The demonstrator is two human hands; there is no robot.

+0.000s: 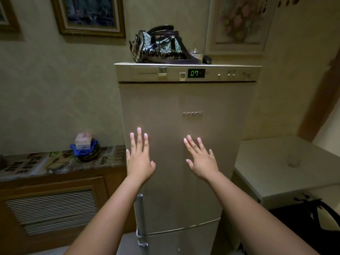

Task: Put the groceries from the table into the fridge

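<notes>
Nearest the camera, two bare forearms reach forward, and the left hand (140,162) and right hand (201,160) are held flat with fingers spread, holding nothing, in front of the closed upper door of the Bosch fridge (187,144); whether the palms touch the door cannot be told. Low on the door's left edge stands the vertical silver handle (140,216), the natural place to grip. The door will likely feel stiff and heavy against its seal, so a firm pull there suits it. No groceries and no table holding them can be seen. Left of the fridge, a cabinet counter (55,162) carries a dark basket (88,152). Higher up, the green display (196,73) reads 07, and a dotted handbag (160,46) sits on top.
</notes>
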